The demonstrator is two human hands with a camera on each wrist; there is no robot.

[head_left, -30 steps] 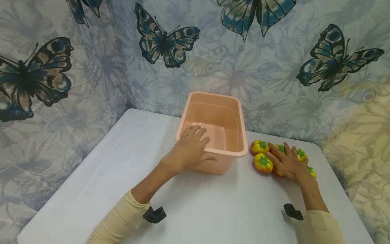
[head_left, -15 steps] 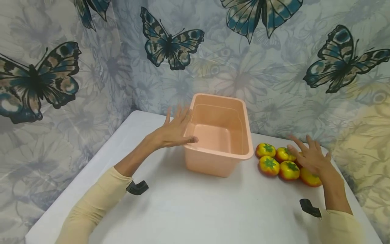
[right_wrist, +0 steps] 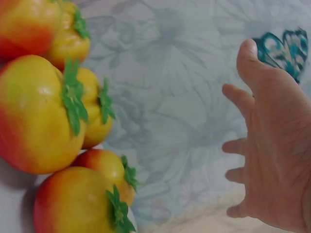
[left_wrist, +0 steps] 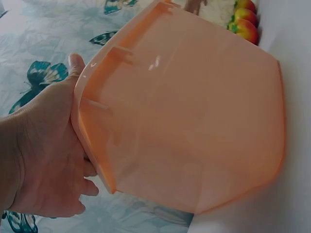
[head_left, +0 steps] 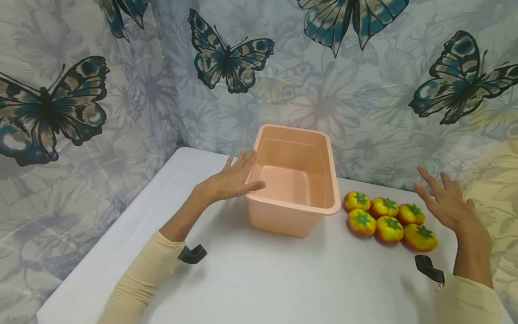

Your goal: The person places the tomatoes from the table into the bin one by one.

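We see the left hand [head_left: 226,182] with its fingers straight along the left rim of a peach-coloured tub [head_left: 279,220], thumb over the near corner. Well to the right of that hand, we find the right hand [head_left: 451,204], fingers spread; just left of it, apart from it, six yellow-red fruits [head_left: 389,230] with green tops lie in two rows of three. Below both hands we see the white table [head_left: 283,279], and beyond them, a butterfly-patterned wall covering [head_left: 323,99].
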